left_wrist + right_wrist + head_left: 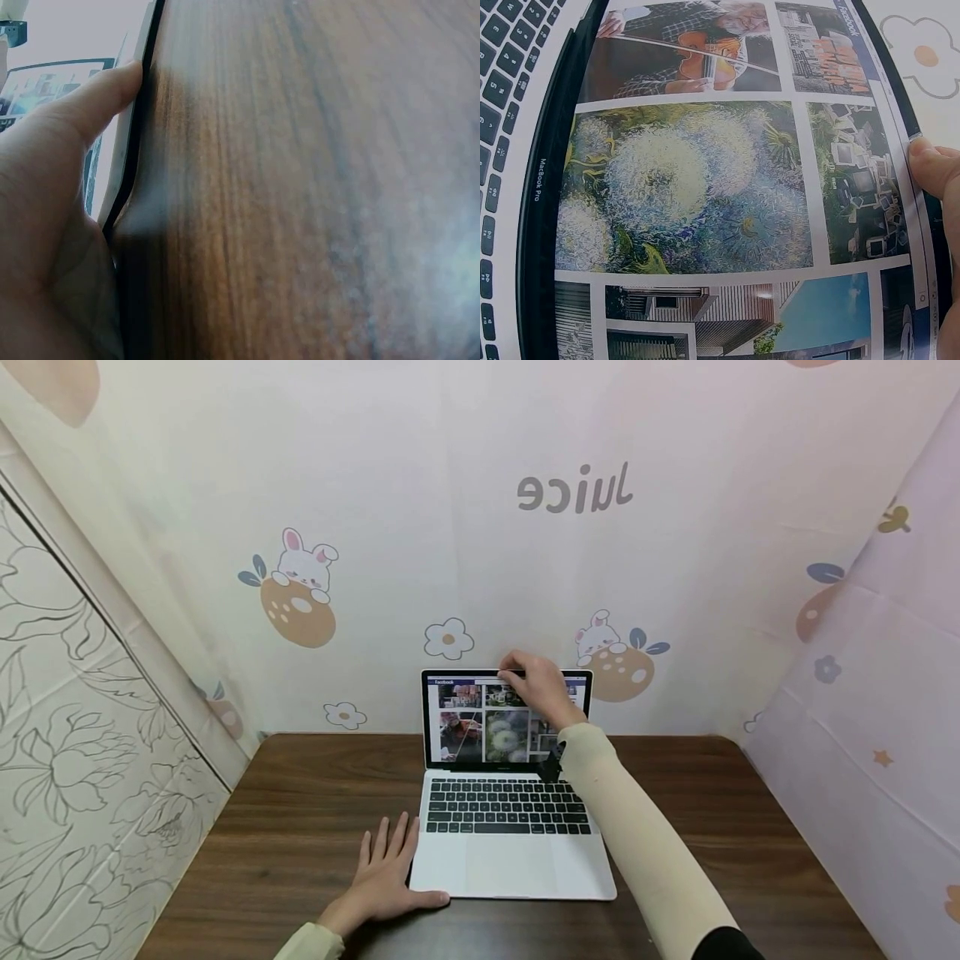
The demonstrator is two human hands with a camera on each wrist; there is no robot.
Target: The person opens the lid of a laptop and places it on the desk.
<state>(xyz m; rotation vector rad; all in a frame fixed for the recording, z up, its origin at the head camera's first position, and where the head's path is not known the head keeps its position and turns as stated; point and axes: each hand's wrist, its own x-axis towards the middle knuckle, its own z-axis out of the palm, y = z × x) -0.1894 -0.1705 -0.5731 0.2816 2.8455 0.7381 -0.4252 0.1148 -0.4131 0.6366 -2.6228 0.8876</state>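
A silver laptop [510,866] stands unfolded on the wooden table, its lid upright and its screen [460,737] lit with a page of photos. At the top edge of the lid, my right hand [542,685] pinches the rim; in the right wrist view the thumb [932,165] lies on the front bezel, with the fingers behind largely hidden. My left hand [384,882] rests at the laptop's front left corner, fingers straight and spread beside its left side. Its thumb [101,97] lies along the front edge, as the left wrist view shows.
The brown table [322,793] extends on both sides of the laptop. Close behind it hangs a pale curtain [450,552] printed with rabbits and flowers. More printed cloth borders the right, and a flower-patterned panel [82,777] the left.
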